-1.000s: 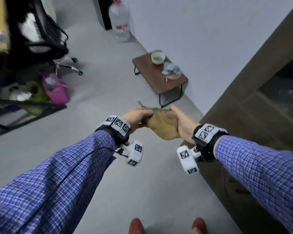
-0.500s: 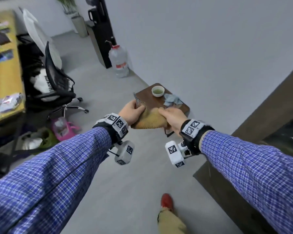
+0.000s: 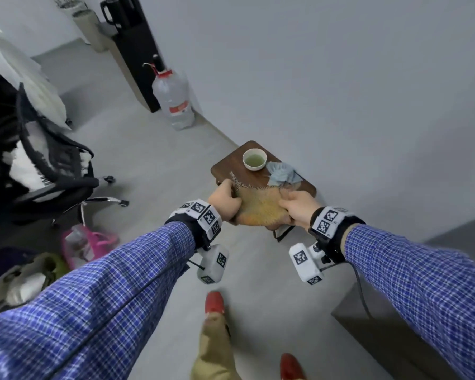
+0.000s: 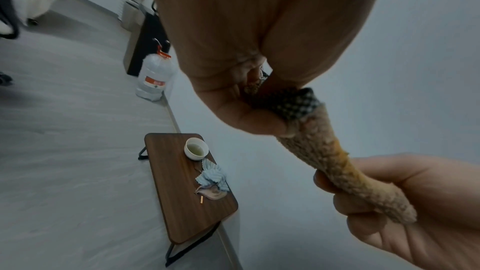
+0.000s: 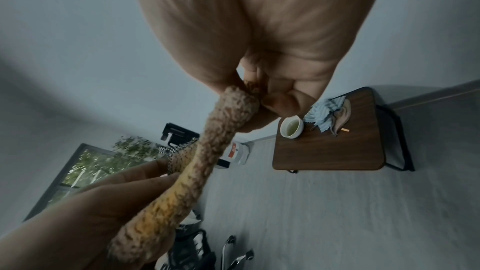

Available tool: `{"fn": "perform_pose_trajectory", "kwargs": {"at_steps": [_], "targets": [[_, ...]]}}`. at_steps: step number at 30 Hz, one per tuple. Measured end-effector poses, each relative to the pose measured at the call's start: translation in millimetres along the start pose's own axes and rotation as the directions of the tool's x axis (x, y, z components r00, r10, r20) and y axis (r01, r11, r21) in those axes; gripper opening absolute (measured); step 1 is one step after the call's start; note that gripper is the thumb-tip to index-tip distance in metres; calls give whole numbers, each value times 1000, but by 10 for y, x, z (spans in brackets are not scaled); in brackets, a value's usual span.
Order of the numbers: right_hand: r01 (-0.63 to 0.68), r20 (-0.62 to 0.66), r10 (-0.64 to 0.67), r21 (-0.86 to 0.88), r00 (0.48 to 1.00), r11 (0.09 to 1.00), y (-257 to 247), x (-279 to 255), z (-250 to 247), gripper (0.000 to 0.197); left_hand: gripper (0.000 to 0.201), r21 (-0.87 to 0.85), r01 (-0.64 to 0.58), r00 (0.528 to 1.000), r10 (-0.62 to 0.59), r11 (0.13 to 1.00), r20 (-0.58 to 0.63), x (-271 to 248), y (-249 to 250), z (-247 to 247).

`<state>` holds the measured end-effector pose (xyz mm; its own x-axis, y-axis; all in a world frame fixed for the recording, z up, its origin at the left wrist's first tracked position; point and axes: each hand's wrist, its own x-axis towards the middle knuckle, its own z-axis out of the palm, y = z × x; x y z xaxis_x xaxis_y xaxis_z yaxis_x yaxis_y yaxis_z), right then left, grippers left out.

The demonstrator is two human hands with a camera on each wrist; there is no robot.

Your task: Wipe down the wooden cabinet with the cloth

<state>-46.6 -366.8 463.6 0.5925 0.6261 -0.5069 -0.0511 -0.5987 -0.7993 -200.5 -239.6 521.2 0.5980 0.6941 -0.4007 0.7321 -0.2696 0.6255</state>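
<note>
A tan, fuzzy cloth [image 3: 259, 208] with a checkered edge hangs stretched between both hands in front of me. My left hand [image 3: 225, 200] grips its left end, fingers curled round it, as the left wrist view shows at the cloth [image 4: 322, 151]. My right hand [image 3: 296, 208] grips the right end of the cloth [image 5: 221, 130]. The dark wooden cabinet [image 3: 412, 335] stands at the lower right, only its corner in the head view, apart from both hands.
A low wooden side table [image 3: 231, 168] stands by the wall beyond the hands, bearing a white cup [image 3: 254, 159] and a crumpled blue cloth [image 3: 281, 174]. A water jug [image 3: 173, 101] stands farther back, an office chair [image 3: 52, 171] to the left. My red shoes [image 3: 214, 301] stand on grey floor.
The view has swung left and up, so most of the cabinet has left the frame. Both hands keep hold of the cloth and have shifted toward the side table.
</note>
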Motion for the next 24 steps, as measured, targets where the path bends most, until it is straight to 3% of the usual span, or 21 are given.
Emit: {"fn": "perform_pose_trajectory", "kwargs": {"at_steps": [4,11,17,24], "targets": [[-98,-83,94,-55,992,994,-42,446,140,16,19,72,-74,992,67,995,105,857,-191,33],[-311,-204,286,-103,936,945,226,1229,522,38,25,104,-165,953,132,981,272,2059,-607,305],[-392,-263,356,-102,897,914,556,1978,643,35,41,81,-99,925,61,992,376,2834,-835,738],[-388,-288,348,-97,892,916,917,2958,623,16,44,103,-39,944,3,994,330,3687,-990,1306]]}}
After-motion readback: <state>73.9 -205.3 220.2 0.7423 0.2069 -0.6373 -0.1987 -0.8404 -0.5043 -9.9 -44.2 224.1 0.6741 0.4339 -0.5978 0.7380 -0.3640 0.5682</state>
